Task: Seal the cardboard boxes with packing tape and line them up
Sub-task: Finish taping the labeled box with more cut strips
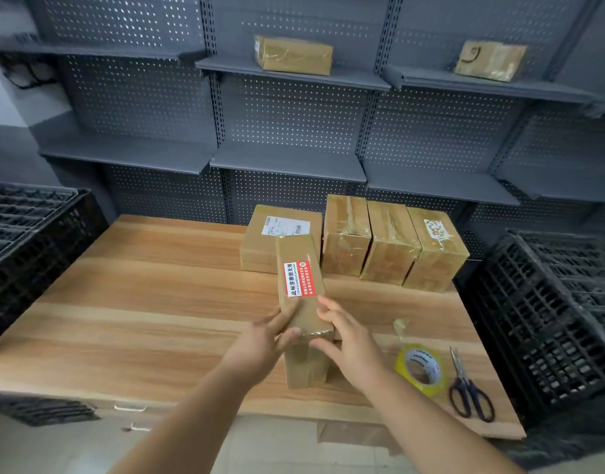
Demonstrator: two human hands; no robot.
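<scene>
**Q:** What does this step ask for?
**A:** Probably smoothing tape over the near top edge of the box (301, 289), which stands at centre frame on the table (140, 285). Press outward from the seam and keep the box steady.

**Q:** And the grip?
**A:** The left hand (265, 342) and right hand (347, 340) each pinch that edge between thumb and fingers, narrowly spread. The tape roll (420, 367) lies unheld at lower right.

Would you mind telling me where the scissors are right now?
In the head view, the scissors lie near the table's front right edge, just right of the tape roll and left of a black crate.
</scene>
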